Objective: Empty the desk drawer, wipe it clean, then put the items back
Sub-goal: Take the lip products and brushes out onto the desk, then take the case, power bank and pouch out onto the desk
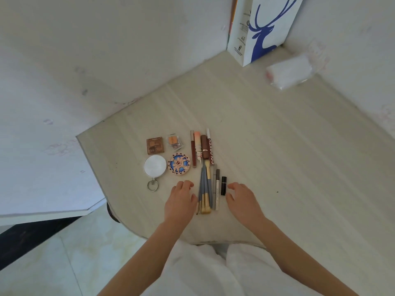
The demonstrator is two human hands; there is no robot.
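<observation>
Cosmetics lay sorted on the table; both hands, left and right, flanked the brushes, fingers relaxed, holding nothing. Drawer unseen; wiping and returning seemingly remained.

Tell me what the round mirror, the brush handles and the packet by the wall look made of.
Round mirror: glass face reflecting white, in a shiny silver rim and ring, likely metal.
Brush handles: matte blue-grey and tan, probably painted wood or plastic.
Packet: clear glossy plastic film over something soft and white, possibly tissues.
</observation>
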